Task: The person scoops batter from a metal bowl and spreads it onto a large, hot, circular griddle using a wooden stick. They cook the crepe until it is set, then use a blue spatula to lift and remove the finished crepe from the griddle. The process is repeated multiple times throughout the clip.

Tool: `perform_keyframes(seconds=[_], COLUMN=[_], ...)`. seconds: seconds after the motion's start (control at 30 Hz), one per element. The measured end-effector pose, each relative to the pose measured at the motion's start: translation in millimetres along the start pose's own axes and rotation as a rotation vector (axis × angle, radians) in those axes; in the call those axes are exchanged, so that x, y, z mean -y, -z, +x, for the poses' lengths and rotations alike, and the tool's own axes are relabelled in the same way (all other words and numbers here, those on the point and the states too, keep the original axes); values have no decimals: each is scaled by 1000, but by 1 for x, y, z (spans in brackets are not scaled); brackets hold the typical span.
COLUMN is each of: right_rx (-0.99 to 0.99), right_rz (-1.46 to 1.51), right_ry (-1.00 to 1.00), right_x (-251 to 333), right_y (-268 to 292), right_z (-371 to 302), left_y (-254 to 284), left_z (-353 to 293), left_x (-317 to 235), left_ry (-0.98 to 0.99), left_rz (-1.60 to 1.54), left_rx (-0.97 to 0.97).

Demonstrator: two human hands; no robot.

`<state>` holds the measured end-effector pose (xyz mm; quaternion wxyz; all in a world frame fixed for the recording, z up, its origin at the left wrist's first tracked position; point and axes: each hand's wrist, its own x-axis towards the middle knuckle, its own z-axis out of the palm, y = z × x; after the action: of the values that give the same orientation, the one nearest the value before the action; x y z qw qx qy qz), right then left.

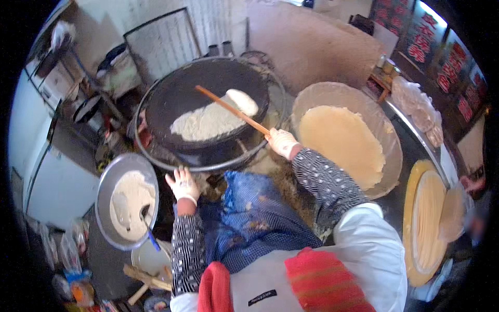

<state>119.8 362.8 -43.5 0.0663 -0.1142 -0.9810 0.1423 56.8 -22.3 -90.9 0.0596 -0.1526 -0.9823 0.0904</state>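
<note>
My right hand [281, 143], in a white glove, is closed around one end of a long wooden stick [223, 105]. The stick slants up and left over a large round black griddle [171, 106]. Under it, a pale strip of batter [200, 125] lies on the griddle, with a thicker white mound [243, 102] at its right end. My left hand [184, 185], also gloved, has its fingers spread at the griddle's near rim and holds nothing. Whether it touches the rim I cannot tell. Beside it on the left stands a metal bowl of batter [105, 204] with a blue-handled ladle [152, 236] in it.
A wide basin [392, 151] holding a round stack of thin tan pancakes [340, 143] stands right of the griddle. Farther right lies a yellow round tray [416, 179] with folded pale sheets. A tub [139, 256] and wood pieces [143, 278] lie at the lower left. Plastic bags [416, 106] sit on the right-hand counter.
</note>
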Motion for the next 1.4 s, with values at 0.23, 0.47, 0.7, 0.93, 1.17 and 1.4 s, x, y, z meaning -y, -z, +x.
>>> perform_keyframes(seconds=[0.23, 0.47, 0.7, 0.93, 1.17, 1.4], right_rx=[-36, 33, -23, 47, -18, -26], right_rz=[-99, -172, -88, -93, -276, -204], right_ry=[-111, -176, 67, -23, -11, -4], right_x=[-46, -44, -71, -48, -48, -76], right_y=[-22, -20, -77, -35, -40, -51], right_z=[7, 1, 16, 26, 35, 37], left_y=[45, 66, 26, 23, 25, 9], left_z=[3, -13, -18, -20, -14, -13], left_x=[9, -111, -117, -96, -71, -44], left_ry=[86, -250, -211, -126, -86, 9], left_rz=[-4, -282, 40, 121, 133, 109], left_rx=[196, 80, -36, 57, 141, 41])
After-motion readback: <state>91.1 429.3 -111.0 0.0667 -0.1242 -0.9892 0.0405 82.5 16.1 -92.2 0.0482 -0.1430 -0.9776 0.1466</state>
